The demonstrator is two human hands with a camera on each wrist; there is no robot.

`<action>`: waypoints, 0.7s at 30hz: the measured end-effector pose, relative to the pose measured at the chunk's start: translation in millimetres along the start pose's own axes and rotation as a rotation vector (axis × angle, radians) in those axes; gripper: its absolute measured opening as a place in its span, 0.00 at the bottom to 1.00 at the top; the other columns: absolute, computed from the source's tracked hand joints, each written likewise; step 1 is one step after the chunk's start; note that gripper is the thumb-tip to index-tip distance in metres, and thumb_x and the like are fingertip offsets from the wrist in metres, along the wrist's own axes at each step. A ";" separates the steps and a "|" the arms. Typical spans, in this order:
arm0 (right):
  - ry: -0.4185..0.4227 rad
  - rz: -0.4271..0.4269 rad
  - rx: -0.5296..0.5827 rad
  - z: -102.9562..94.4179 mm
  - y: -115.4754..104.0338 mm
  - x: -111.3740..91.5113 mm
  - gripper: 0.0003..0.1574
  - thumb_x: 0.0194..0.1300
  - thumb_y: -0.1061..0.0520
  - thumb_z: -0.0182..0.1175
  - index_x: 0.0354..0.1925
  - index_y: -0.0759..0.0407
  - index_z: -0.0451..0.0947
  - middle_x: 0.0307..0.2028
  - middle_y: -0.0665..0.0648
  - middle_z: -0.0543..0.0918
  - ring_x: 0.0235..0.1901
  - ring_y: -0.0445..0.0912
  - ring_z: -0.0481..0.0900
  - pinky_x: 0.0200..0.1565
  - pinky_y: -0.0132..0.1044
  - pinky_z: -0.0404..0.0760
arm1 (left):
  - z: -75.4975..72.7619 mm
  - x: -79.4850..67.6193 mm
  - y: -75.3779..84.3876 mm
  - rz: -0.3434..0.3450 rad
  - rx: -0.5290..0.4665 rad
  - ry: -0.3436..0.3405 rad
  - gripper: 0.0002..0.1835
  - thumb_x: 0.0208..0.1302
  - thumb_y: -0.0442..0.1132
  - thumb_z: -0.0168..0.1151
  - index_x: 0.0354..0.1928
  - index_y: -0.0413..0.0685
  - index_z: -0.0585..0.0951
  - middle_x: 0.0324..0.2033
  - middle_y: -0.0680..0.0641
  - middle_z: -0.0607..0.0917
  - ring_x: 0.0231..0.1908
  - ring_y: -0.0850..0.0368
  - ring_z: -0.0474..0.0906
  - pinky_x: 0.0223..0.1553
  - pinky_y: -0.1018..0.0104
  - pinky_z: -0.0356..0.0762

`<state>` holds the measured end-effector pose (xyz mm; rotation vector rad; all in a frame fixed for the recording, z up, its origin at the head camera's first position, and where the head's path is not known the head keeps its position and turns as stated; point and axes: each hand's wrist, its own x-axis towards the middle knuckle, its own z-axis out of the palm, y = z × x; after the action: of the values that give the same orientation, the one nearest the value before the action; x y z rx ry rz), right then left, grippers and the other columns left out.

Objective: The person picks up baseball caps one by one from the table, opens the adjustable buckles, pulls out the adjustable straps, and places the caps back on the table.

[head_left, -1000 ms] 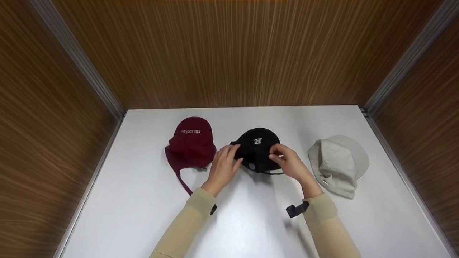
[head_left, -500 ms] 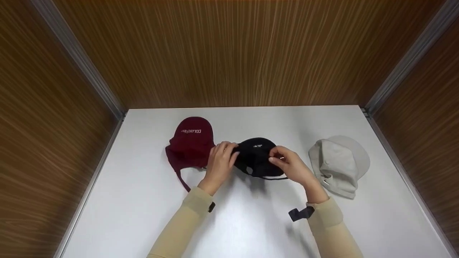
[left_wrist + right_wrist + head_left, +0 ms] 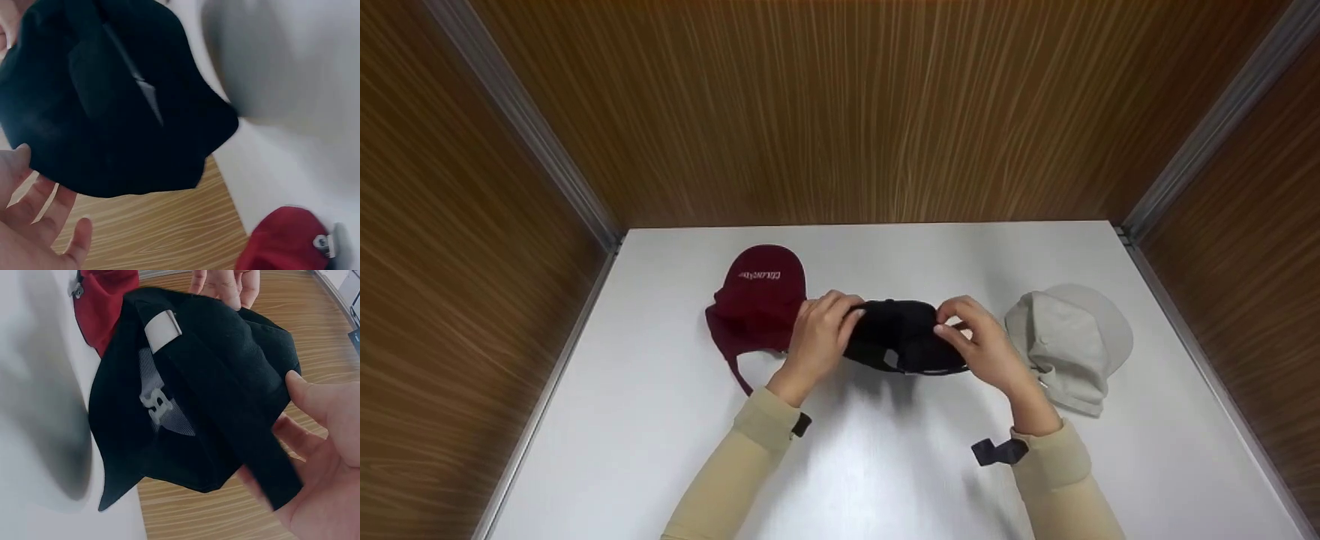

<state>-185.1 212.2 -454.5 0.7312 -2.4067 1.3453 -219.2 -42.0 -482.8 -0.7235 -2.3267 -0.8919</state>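
Observation:
Both hands hold a black cap [image 3: 894,334] up off the white table, its shadow falling below it. My left hand [image 3: 819,337] pinches the cap's left side, thumb in front and fingers behind. On the opposite side, my right hand [image 3: 982,341] pinches it between thumb and fingers. The right wrist view shows the cap's back strap [image 3: 225,399] with a light metal buckle [image 3: 163,331], its loose end hanging toward my palm. A white embroidered letter [image 3: 156,405] shows through the back opening. In the left wrist view the cap [image 3: 112,101] has its crown toward my thumb.
A dark red cap [image 3: 761,300] with white lettering lies on the white table [image 3: 660,450] just left of my left hand. At the right, past my right hand, lies a folded beige cap [image 3: 1069,345]. Wood-patterned panels [image 3: 870,112] enclose the back and sides.
The black cap has tipped in my hands, so its front letter has turned out of the head view. Both hands have moved slightly apart; the red and beige caps have stayed put.

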 end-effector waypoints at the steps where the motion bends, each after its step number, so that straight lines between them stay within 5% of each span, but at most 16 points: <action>1: 0.012 -0.022 0.002 0.1 5.8 0.0 0.07 0.61 0.73 0.62 0.34 0.65 0.75 0.42 0.62 0.79 0.45 0.53 0.76 0.43 0.34 0.74 | -2.1 1.5 1.4 -0.004 -0.012 -0.008 0.07 0.70 0.40 0.60 0.44 0.46 0.84 0.36 0.50 0.83 0.39 0.55 0.81 0.47 0.55 0.72; 8: 0.001 -0.051 0.052 -7.1 -17.0 2.9 0.06 0.62 0.75 0.61 0.33 0.69 0.74 0.43 0.64 0.80 0.46 0.56 0.77 0.45 0.31 0.73 | -16.2 7.5 7.7 -0.028 -0.083 -0.049 0.08 0.71 0.41 0.60 0.44 0.46 0.84 0.36 0.51 0.84 0.39 0.56 0.80 0.47 0.55 0.73; 21: 0.032 0.100 0.091 -4.9 -32.1 7.2 0.03 0.63 0.74 0.59 0.33 0.71 0.74 0.39 0.62 0.81 0.39 0.44 0.77 0.42 0.33 0.74 | -25.5 -1.7 16.8 0.069 -0.054 0.109 0.09 0.64 0.37 0.67 0.46 0.44 0.83 0.38 0.48 0.81 0.39 0.55 0.79 0.45 0.57 0.74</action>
<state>-173.1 200.3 -425.8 0.6135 -2.3989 1.5028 -199.8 -50.1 -460.5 -0.7532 -2.1772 -0.9422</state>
